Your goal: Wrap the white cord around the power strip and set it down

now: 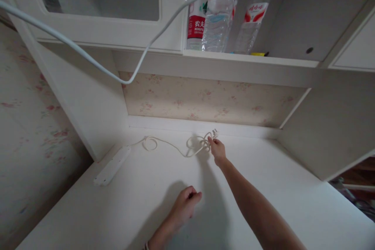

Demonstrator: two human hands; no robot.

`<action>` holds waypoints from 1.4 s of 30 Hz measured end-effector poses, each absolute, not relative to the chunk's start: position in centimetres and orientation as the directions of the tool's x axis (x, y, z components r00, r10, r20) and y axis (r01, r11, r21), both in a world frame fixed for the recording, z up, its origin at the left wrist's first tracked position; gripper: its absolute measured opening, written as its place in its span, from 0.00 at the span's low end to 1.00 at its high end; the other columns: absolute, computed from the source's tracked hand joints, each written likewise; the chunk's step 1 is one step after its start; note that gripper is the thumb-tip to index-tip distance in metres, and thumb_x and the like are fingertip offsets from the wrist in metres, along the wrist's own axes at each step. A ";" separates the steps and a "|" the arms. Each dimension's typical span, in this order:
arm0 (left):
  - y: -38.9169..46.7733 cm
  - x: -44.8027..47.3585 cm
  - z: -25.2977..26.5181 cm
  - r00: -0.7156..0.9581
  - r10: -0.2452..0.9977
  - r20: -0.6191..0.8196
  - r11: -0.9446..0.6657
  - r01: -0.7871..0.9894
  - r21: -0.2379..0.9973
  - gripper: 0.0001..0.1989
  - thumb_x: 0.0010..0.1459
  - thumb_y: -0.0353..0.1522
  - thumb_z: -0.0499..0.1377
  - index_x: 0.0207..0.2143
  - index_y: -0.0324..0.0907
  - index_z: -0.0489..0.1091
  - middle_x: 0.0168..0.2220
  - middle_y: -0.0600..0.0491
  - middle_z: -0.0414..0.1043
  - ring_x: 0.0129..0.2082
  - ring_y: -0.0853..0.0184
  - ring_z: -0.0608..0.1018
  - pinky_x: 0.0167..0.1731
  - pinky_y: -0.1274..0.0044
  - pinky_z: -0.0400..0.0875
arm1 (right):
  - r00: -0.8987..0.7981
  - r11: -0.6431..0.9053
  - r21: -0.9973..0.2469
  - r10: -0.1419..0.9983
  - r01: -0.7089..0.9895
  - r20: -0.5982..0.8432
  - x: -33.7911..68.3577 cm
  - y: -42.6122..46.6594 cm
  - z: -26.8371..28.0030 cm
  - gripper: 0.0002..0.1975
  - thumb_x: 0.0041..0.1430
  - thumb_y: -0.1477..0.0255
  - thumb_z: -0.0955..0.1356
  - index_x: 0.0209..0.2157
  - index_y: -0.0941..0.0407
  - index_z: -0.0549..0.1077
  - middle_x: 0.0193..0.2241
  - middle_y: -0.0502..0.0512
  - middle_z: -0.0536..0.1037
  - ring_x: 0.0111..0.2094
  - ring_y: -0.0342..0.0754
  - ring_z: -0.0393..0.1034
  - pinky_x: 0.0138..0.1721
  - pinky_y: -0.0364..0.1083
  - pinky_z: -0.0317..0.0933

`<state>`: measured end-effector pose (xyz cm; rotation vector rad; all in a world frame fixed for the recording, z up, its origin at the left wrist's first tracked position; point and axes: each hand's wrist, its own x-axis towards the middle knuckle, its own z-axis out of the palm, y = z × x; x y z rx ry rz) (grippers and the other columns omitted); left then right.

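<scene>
Closest to us, a thick pale cable [125,82] crosses the upper view, sagging to a bend in front of the cabinet [172,27]. Beyond it, we see a thin cream cord [186,156] toward the back of the white surface [140,207]. It leaves the far end of a long white power strip [113,167], makes one round loop, then wanders right into a tangle of loose coils near a pale plug [215,134] with upturned prongs. Our right arm stretches well forward, and our right hand [217,150] has its grip clamped on the cord just beside the plug, thumb and fingers pinched. Our left hand [184,204] is nearer to us, forearm slanting in from below, its grip together in a loose fist; whether anything sits inside, we cannot tell.
</scene>
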<state>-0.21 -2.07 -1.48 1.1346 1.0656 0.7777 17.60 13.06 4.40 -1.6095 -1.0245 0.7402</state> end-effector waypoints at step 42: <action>-0.6 3.9 0.7 0.287 0.879 0.381 -0.474 0.604 0.640 0.13 0.65 0.32 0.45 0.38 0.43 0.70 0.39 0.50 0.73 0.42 0.63 0.73 0.46 0.70 0.65 | 0.113 0.012 -0.967 0.993 -0.254 -0.018 16.0 0.2 -1.8 0.22 0.55 0.53 0.66 0.24 0.58 0.68 0.18 0.47 0.65 0.19 0.40 0.57 0.21 0.41 0.52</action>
